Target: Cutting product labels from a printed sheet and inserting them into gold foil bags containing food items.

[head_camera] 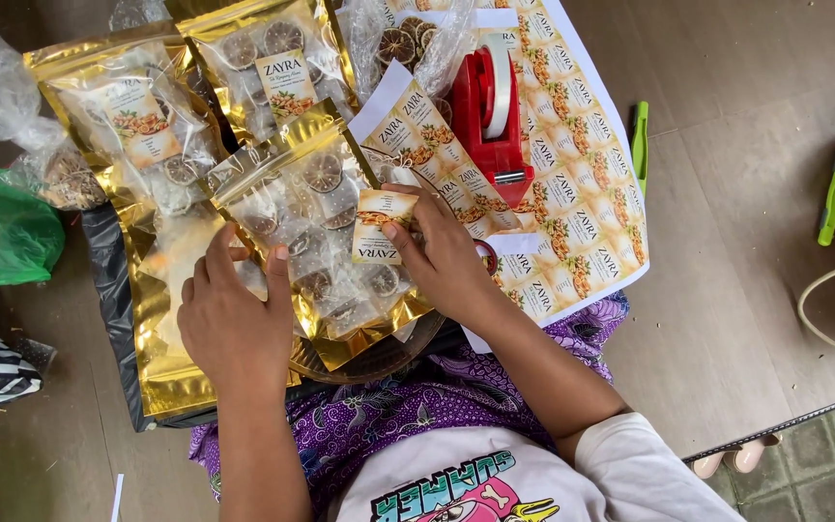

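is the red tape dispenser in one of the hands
No, the red tape dispenser stands on the sticker sheet, beyond the right hand.

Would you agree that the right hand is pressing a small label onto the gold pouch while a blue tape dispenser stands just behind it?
Not quite: the tape dispenser is red, not blue, as the head view shows. The rest holds: the right hand presses a small label onto the gold pouch, with the dispenser just behind.

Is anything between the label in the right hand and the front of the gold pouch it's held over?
Nothing visible. The right hand holds the small label directly over the gold pouch; the left hand rests on the pouch's left edge, clear of it.
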